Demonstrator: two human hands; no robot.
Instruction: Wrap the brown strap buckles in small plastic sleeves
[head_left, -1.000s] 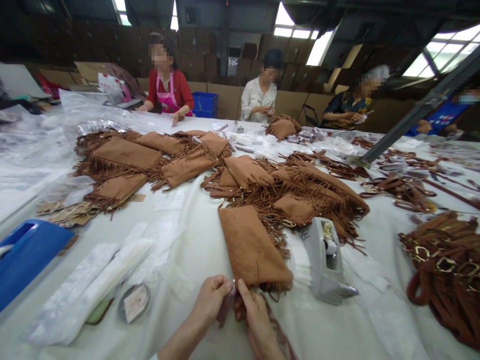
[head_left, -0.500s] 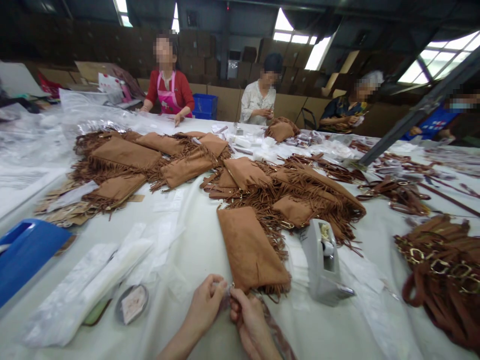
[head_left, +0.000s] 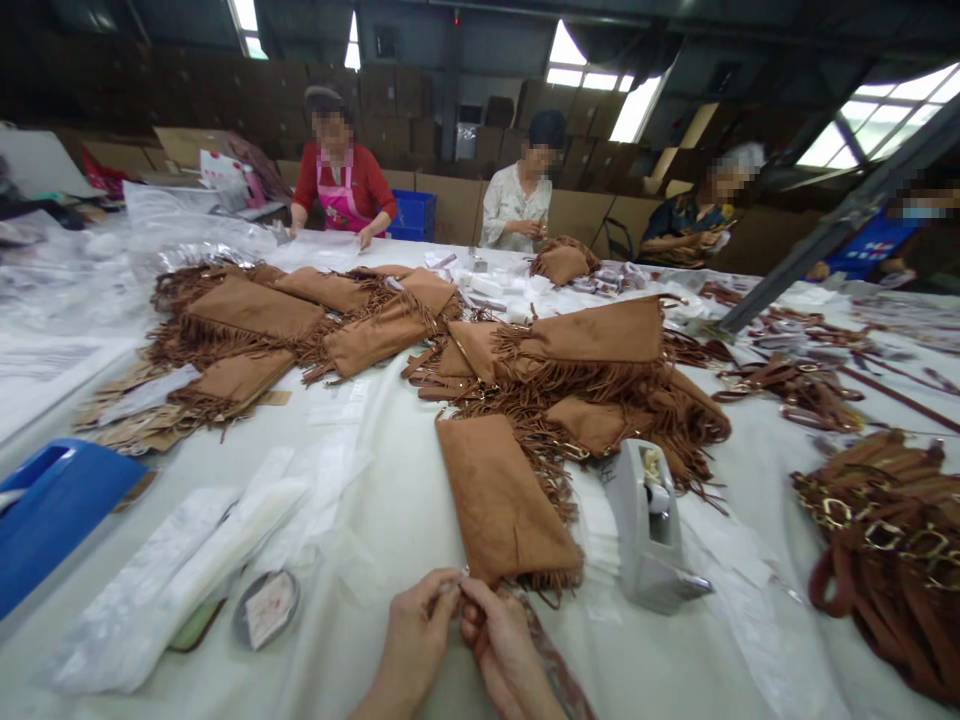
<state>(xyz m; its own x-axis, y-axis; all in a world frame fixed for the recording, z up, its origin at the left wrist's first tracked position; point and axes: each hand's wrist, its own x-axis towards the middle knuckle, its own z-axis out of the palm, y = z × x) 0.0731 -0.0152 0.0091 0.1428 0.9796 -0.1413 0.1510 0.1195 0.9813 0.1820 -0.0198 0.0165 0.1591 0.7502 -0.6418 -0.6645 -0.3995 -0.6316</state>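
My left hand [head_left: 421, 625] and my right hand [head_left: 499, 635] meet at the bottom centre, thumbs and fingers pinched around something small and hard to make out. They touch the lower left corner of a brown suede pouch [head_left: 506, 500] with fringe, which lies flat on the white table. A brown strap in clear wrapping [head_left: 559, 665] runs down beside my right hand. Right of the pouch stands a grey tape dispenser [head_left: 651, 535]. To the left is a round dish [head_left: 266, 608] holding a pale square piece.
Fringed pouches [head_left: 255, 305] are heaped across the middle. Brown straps with gold rings [head_left: 885, 540] lie at the right. A blue object [head_left: 67, 510] and plastic bags [head_left: 172, 590] are at the left. Several people sit or stand across the table, near a slanted metal post [head_left: 832, 230].
A fringed pouch now lies across the top of the middle heap. My left hand has shifted slightly right and down, closer to my right hand. The person in red has lowered their head.
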